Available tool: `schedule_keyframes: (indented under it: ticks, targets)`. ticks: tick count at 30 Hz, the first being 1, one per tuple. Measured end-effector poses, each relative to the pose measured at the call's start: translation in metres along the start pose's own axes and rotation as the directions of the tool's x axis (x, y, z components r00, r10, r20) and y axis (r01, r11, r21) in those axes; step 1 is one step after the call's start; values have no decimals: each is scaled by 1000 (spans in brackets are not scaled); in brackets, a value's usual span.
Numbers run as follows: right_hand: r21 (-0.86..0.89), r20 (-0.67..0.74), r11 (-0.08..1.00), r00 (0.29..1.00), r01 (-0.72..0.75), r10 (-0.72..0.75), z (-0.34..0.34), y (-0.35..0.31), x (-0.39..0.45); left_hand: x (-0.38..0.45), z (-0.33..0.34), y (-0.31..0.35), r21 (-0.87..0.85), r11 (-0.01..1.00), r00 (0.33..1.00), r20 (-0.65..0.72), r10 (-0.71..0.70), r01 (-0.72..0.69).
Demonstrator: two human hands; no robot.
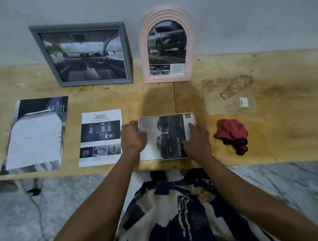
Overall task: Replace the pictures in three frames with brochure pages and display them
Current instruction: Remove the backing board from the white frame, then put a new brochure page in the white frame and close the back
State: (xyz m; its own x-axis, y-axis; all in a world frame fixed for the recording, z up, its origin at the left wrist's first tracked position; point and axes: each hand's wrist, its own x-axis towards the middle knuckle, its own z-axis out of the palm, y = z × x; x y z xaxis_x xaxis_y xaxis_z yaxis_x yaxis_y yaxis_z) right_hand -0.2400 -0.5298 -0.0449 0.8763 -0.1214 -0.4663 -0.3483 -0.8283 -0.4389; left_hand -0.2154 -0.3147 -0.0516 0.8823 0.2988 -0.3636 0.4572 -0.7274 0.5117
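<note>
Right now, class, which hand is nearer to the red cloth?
Right. The right hand lies just left of the red cloth; the left hand is farther left, across the frame.
</note>
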Motion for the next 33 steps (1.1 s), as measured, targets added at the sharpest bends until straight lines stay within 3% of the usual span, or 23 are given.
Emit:
schedule_keyframes:
  ticks: [15,33]
  targets:
    - [4,-39,997,996,-77,77,12,-5,4,8,11,14,118,993,991,134,-14,-2]
    - [-84,-70,996,997,-26,21,21,-2,8,-2,7,21,-36,999,999,-14,-30,30]
